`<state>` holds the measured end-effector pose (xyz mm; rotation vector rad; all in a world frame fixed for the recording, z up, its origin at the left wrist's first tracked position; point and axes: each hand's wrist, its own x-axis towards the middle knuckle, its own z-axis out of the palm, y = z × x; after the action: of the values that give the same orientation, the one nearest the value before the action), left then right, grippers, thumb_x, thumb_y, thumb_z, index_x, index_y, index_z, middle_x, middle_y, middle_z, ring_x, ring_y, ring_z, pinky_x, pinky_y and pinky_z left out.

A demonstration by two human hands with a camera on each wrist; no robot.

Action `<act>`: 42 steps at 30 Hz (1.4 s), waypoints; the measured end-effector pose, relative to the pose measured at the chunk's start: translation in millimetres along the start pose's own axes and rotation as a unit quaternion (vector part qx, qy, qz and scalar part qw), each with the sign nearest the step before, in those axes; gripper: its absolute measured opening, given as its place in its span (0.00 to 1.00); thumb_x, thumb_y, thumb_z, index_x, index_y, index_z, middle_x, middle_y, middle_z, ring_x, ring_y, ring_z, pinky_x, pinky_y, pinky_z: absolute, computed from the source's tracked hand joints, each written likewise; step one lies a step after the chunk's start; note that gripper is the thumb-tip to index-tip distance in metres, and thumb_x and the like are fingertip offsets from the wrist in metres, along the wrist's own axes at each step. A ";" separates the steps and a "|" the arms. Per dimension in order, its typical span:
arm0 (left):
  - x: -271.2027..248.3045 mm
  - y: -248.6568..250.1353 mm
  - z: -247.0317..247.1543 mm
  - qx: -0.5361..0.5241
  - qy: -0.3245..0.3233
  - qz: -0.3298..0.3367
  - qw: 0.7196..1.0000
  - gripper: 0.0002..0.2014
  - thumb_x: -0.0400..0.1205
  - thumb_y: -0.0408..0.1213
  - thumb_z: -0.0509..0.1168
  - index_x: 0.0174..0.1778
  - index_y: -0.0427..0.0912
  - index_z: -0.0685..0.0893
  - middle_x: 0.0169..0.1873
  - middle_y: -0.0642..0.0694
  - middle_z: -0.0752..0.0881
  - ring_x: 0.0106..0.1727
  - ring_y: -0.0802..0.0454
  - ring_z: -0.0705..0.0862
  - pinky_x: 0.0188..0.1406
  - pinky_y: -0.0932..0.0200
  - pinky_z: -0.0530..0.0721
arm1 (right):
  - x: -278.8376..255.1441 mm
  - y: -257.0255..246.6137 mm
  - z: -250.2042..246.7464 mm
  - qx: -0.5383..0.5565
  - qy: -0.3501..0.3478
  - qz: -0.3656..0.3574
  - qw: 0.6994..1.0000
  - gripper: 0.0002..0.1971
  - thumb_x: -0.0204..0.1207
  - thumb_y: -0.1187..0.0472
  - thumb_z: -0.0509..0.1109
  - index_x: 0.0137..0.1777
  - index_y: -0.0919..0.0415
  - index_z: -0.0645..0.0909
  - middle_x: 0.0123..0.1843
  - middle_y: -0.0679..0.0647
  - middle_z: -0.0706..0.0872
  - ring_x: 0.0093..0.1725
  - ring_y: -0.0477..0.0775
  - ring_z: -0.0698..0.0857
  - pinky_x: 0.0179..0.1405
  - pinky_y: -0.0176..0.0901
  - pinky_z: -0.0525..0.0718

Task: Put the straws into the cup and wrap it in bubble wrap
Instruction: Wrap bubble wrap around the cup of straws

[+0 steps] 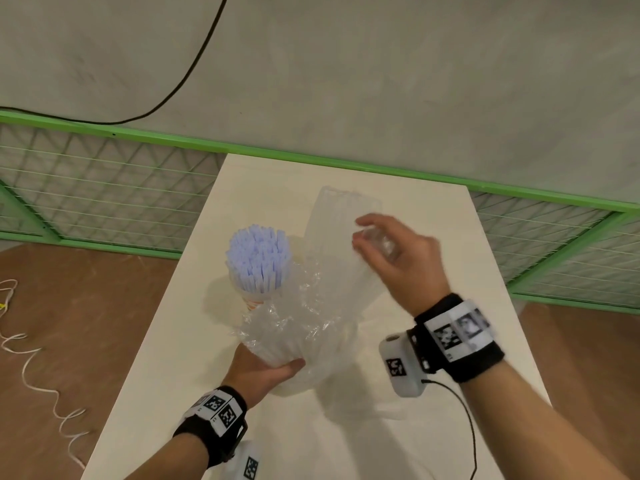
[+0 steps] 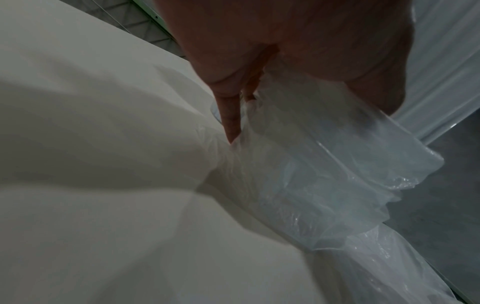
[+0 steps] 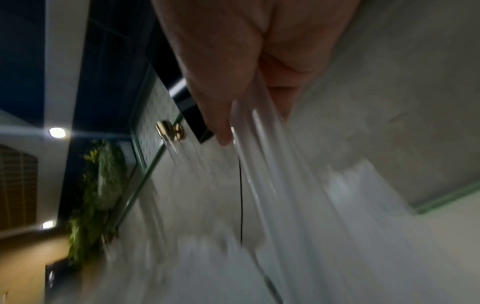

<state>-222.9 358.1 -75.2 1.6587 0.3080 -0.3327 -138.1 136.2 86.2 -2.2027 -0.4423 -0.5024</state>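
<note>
A bundle of pale blue straws stands upright in a cup on the white table; only the cup's top shows above the clear bubble wrap bunched round it. My left hand grips the wrapped lower part of the cup from the near side, thumb on the plastic; in the left wrist view its fingers curl round the bubble wrap. My right hand is raised to the right of the straws and pinches the wrap's loose upper edge, lifted clear of the table. In the blurred right wrist view the bubble wrap streams down from its fingers.
A green-framed wire mesh fence runs behind the table, with a grey floor beyond and a black cable across it. Brown floor with a white cord lies to the left. A black wire trails from my right wrist camera.
</note>
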 end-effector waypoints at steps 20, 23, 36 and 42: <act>-0.8 1.1 1.0 -0.013 0.019 -0.039 0.999 0.24 0.63 0.34 0.86 0.53 0.48 0.87 0.41 0.62 0.92 0.44 0.67 0.90 0.38 0.79 0.81 | 116.6 106.9 22.9 -0.154 -0.255 0.023 0.954 0.24 0.84 0.53 0.66 0.79 0.58 0.71 0.83 0.56 0.67 0.82 0.55 0.66 0.81 0.48 0.62; -1.8 1.5 1.1 -0.017 0.024 -0.044 0.999 0.23 0.63 0.33 0.86 0.53 0.48 0.87 0.40 0.63 0.92 0.43 0.67 0.90 0.37 0.79 0.81 | 105.5 108.0 37.5 -0.203 -0.313 -0.007 0.928 0.31 0.87 0.48 0.56 0.87 0.56 0.53 0.88 0.51 0.52 0.87 0.54 0.52 0.84 0.57 0.55; -3.0 2.7 1.3 -0.013 0.023 -0.040 0.999 0.22 0.64 0.34 0.85 0.52 0.49 0.88 0.40 0.61 0.93 0.44 0.67 0.90 0.40 0.78 0.81 | 101.7 121.0 29.1 -0.194 -0.301 0.116 0.926 0.52 0.63 0.50 0.85 0.83 0.45 0.59 0.73 0.59 0.70 0.71 0.62 0.72 0.71 0.55 0.73; -4.8 4.4 2.6 -0.012 0.014 -0.025 1.000 0.25 0.65 0.34 0.85 0.53 0.54 0.84 0.41 0.67 0.91 0.45 0.70 0.89 0.45 0.74 0.82 | 98.3 144.8 -17.2 -0.248 -0.323 0.111 0.906 0.52 0.61 0.53 0.86 0.83 0.44 0.61 0.70 0.58 0.74 0.69 0.62 0.74 0.70 0.53 0.72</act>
<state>-225.7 355.0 -69.6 1.6360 0.3741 -0.3418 10.8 49.1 51.6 -2.8581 -0.4228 0.3033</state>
